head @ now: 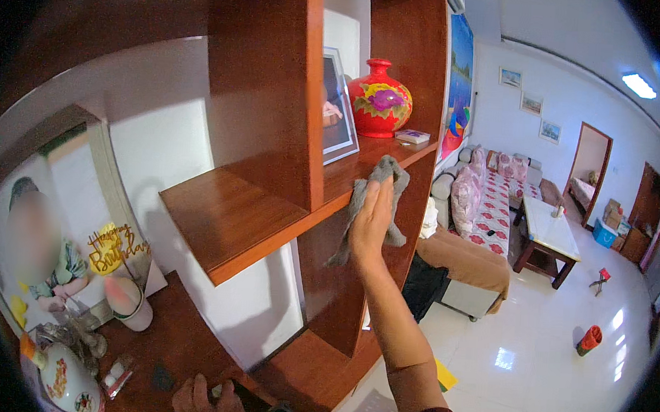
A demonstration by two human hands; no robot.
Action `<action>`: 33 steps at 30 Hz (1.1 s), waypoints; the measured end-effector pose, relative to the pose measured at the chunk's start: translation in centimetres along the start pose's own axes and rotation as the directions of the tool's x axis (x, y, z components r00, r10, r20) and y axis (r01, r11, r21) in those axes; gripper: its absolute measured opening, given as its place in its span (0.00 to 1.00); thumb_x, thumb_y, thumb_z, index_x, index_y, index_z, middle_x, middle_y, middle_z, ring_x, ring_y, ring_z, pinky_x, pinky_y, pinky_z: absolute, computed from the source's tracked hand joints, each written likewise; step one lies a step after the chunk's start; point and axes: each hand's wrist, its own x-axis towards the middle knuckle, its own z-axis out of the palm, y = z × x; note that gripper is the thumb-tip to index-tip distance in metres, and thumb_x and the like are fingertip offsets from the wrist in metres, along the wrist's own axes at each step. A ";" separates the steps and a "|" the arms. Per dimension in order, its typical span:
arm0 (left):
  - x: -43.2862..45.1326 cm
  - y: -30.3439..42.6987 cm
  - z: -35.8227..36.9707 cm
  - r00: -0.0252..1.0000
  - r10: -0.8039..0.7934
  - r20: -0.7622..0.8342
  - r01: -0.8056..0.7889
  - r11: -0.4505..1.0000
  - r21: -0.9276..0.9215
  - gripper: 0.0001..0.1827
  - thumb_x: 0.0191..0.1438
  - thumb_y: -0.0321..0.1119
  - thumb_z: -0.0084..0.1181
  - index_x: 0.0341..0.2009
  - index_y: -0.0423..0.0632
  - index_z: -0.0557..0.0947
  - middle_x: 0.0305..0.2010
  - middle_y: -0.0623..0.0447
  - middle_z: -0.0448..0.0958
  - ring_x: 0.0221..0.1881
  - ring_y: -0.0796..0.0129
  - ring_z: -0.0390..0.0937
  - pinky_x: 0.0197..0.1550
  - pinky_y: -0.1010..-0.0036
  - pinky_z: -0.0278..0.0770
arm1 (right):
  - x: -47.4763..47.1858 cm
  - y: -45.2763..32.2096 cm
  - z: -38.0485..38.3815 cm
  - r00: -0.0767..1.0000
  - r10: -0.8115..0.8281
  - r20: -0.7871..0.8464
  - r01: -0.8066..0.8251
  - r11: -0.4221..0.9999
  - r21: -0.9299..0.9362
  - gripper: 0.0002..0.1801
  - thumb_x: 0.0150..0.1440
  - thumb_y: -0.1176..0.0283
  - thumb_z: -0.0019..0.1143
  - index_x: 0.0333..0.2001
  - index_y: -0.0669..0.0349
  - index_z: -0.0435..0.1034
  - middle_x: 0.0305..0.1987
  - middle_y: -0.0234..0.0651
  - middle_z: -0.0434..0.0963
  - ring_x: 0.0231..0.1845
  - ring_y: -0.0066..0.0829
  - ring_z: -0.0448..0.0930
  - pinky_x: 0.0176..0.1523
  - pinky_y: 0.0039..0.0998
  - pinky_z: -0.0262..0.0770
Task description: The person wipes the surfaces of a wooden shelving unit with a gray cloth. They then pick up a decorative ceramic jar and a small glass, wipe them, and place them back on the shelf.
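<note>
My right hand [373, 219] is pressing a grey cloth [390, 173] against the front edge of a brown wooden shelf [339, 181]. Part of the cloth hangs down below the palm. Just behind the cloth on this shelf stand a framed picture [340, 114], a round red vase [380, 105] with painted flowers, and a small flat box [412, 136]. Low in the view, my left hand [208, 401] has bent fingers by the edge of the lower wooden top [188, 299]. Something small and pale shows at its fingers, and whether it is gripped is unclear.
A bare shelf board [234, 218] juts out left of the upright. On the lower top stand a white pot [134, 310], a white painted jar [69, 380] and a large framed photo [42, 247]. To the right are a sofa [486, 214], a coffee table [550, 231] and a red stool [602, 276].
</note>
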 end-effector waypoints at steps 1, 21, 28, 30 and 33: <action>0.0 0.0 0.0 1.000 -0.003 -0.022 0.003 1.000 0.002 0.14 0.66 0.43 0.45 0.38 0.60 0.85 0.48 0.42 0.81 0.45 0.52 0.78 0.42 0.60 0.77 | -1.0 -1.1 -0.3 0.997 -0.072 0.009 0.073 0.996 -0.046 0.28 0.69 0.63 0.38 0.62 0.79 0.57 0.66 0.64 0.61 0.68 0.62 0.60 0.72 0.46 0.50; -0.8 -1.1 -2.1 0.961 -0.040 0.272 0.098 0.974 -0.202 0.06 0.47 0.38 0.65 0.28 0.54 0.83 0.50 0.40 0.77 0.50 0.51 0.73 0.35 0.64 0.80 | 8.6 -26.3 4.9 0.611 -0.621 0.490 0.653 0.746 0.131 0.21 0.62 0.56 0.55 0.34 0.66 0.69 0.26 0.45 0.72 0.27 0.26 0.69 0.35 0.34 0.70; -1.0 -1.2 -2.0 0.965 0.006 0.264 0.058 0.971 -0.231 0.04 0.53 0.37 0.59 0.28 0.56 0.82 0.48 0.41 0.78 0.51 0.53 0.71 0.41 0.67 0.78 | 9.5 -22.7 3.5 0.549 -0.624 0.556 0.554 0.770 0.316 0.19 0.60 0.57 0.59 0.39 0.65 0.72 0.29 0.45 0.77 0.32 0.35 0.78 0.38 0.36 0.74; -1.3 -1.4 -2.0 0.965 0.012 0.261 0.047 0.974 -0.221 0.04 0.54 0.38 0.58 0.28 0.56 0.81 0.48 0.41 0.78 0.51 0.54 0.71 0.41 0.67 0.77 | 8.0 -21.8 -0.2 0.324 -0.356 0.877 0.475 0.862 0.175 0.22 0.61 0.54 0.57 0.44 0.65 0.73 0.34 0.40 0.78 0.38 0.30 0.77 0.43 0.33 0.73; -1.2 -1.2 -2.2 0.963 -0.018 0.269 0.082 0.970 -0.229 0.04 0.54 0.39 0.59 0.29 0.56 0.82 0.48 0.41 0.78 0.51 0.54 0.71 0.41 0.67 0.78 | 6.8 -23.0 -2.8 0.298 -0.112 0.948 0.413 0.911 -0.022 0.25 0.62 0.53 0.55 0.47 0.67 0.73 0.40 0.45 0.79 0.43 0.35 0.79 0.49 0.36 0.73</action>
